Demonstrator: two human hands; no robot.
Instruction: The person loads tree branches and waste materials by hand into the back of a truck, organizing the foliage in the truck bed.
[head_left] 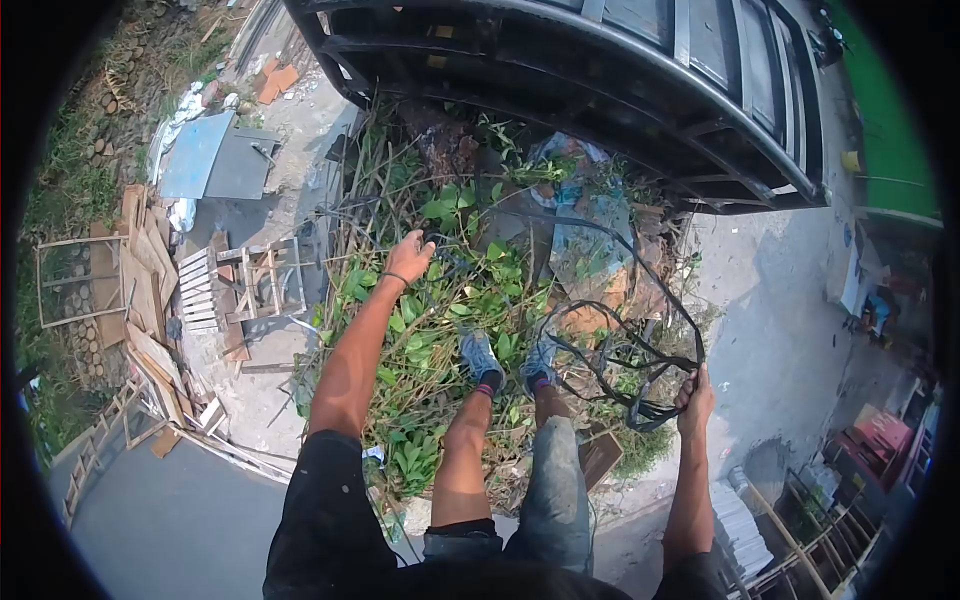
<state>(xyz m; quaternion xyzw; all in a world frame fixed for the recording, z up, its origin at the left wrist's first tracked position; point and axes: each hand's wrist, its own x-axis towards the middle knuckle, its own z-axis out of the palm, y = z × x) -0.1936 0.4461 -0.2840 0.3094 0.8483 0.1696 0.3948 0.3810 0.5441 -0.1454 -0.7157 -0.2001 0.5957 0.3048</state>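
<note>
Loose loops of black rope (648, 376) hang from my right hand (696, 400), whose fingers are wrapped round them. One length of that rope rises from the hand and arcs across the pile toward the upper left. My left hand (410, 257) reaches forward over the leaves with its fingers closed, and a dark strand of what looks like the same rope shows at the fingertips. Below both hands lies a heap of cut branches and green leaves (430, 330). My two shoes (480, 355) stand on this heap, between the hands.
A black metal frame with bars (560, 60) rises just ahead of the heap. To the left lie wooden boards and pallets (200, 290) and a blue sheet (197, 155). Plastic bags and debris (590, 230) are mixed into the pile. Concrete ground (780, 300) extends lower down on the right.
</note>
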